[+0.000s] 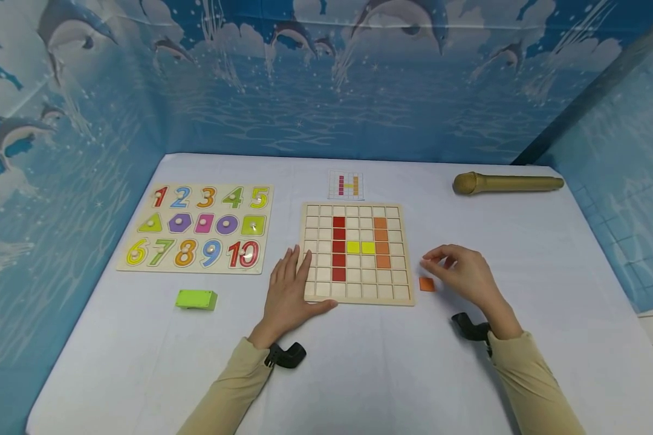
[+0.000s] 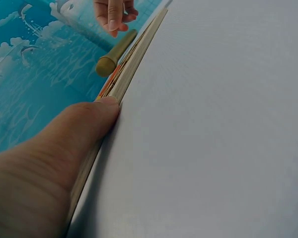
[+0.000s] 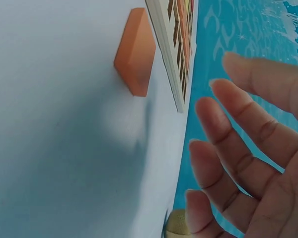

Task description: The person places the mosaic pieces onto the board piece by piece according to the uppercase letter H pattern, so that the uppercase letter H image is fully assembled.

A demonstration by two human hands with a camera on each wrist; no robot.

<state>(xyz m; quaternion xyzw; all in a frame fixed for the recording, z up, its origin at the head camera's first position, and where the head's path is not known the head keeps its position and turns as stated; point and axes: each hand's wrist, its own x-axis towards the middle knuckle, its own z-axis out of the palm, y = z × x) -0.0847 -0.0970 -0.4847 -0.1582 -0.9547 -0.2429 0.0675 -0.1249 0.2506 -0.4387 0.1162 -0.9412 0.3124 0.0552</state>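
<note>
A wooden grid board (image 1: 324,292) lies on the white table with a column of red tiles (image 1: 339,246), two yellow tiles (image 1: 360,248) and a column of orange tiles (image 1: 381,241) in its squares. My left hand (image 1: 291,296) rests at the board's lower left corner, fingers straight along the left side, thumb (image 2: 97,119) touching the front edge. One loose orange tile (image 1: 427,284) lies just right of the board. Above and beside it hovers my right hand (image 1: 459,272), its fingers (image 3: 238,141) loosely bent and holding nothing.
Behind the board lies a small pattern card (image 1: 346,185) showing an H. To the left are a number-and-shape puzzle board (image 1: 196,228) and a green block (image 1: 196,299). A khaki, microphone-shaped object (image 1: 508,183) lies at the back right. Dolphin-print cloth (image 1: 326,109) hangs behind the table.
</note>
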